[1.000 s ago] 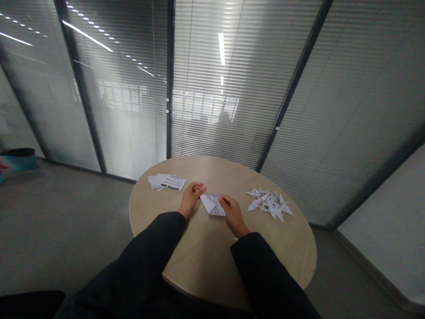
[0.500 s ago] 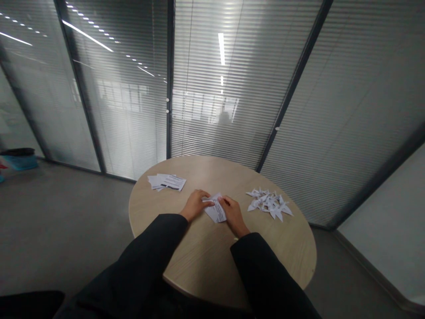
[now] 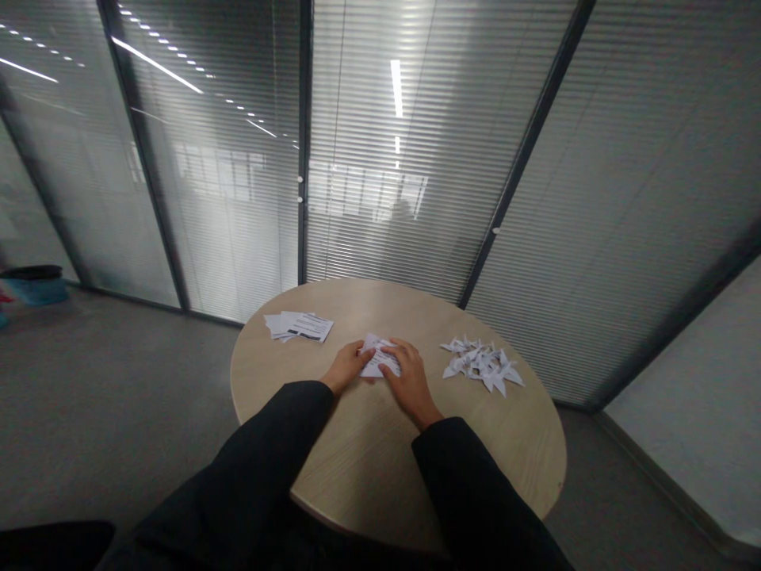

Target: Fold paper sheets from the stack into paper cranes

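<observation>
A printed sheet of white paper (image 3: 380,361) is between my two hands near the middle of the round wooden table (image 3: 369,444). My left hand (image 3: 346,365) grips its left edge, the thumb lying over the print. At the right edge my right hand (image 3: 410,379) holds the same paper, thumb on top and fingers curled along the far side. Whether the sheet is folded underneath, I cannot tell. Right of my hands lies a pile of folded white paper figures (image 3: 483,363), pointed like cranes. Several printed paper sheets (image 3: 300,325) lie loosely stacked at the table's left.
Behind the table stands a glass partition with blinds (image 3: 380,238) in dark frames. A blue bin (image 3: 36,285) with a dark liner is on the floor at far left. A white wall (image 3: 701,412) rises at the right.
The paper has turned between my hands and now lies more level. My right hand has shifted its hold, its fingers now reaching over the paper's right side.
</observation>
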{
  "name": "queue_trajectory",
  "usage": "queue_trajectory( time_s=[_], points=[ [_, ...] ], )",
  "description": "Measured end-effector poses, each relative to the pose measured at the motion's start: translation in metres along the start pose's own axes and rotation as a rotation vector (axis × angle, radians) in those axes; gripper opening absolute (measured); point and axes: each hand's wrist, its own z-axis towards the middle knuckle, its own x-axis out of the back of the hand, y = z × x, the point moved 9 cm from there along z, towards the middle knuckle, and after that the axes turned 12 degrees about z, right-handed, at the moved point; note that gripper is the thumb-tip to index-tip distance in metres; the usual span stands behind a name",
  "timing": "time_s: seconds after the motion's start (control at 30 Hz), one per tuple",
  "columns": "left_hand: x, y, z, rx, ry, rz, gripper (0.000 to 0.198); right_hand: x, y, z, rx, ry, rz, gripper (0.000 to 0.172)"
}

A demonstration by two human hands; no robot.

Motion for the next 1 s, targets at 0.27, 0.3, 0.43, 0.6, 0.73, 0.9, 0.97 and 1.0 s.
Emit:
queue_trajectory(
  time_s=[0.27, 0.3, 0.43, 0.6, 0.73, 0.9, 0.97, 1.0],
  points=[
    [-0.001, -0.009, 0.003, 0.038, 0.031, -0.245, 0.034, -0.009, -0.013, -0.004, 0.137, -0.062, -0.183, 0.018],
    [-0.002, -0.010, 0.003, 0.051, 0.029, -0.261, 0.033, -0.008, -0.015, -0.003, 0.143, -0.052, -0.179, 0.017],
    [0.002, -0.014, 0.004, 0.071, 0.092, -0.307, 0.030, -0.001, -0.022, -0.001, 0.169, 0.009, -0.129, 0.015],
    [0.010, -0.008, 0.003, 0.032, 0.149, -0.281, 0.031, -0.005, -0.022, 0.000, 0.155, -0.044, -0.097, 0.020],
    [0.012, -0.003, 0.001, 0.034, 0.166, -0.213, 0.033, -0.012, -0.014, -0.002, 0.105, -0.112, -0.081, 0.019],
    [0.012, 0.008, 0.000, -0.052, 0.159, -0.007, 0.032, -0.007, -0.009, 0.000, 0.048, -0.065, -0.068, 0.010],
    [0.011, 0.015, -0.001, -0.103, 0.152, 0.140, 0.031, 0.001, -0.008, 0.001, 0.019, 0.011, -0.088, 0.024],
    [0.009, 0.017, -0.002, -0.120, 0.138, 0.200, 0.030, 0.005, -0.007, 0.002, 0.006, 0.043, -0.102, 0.033]
  ],
)
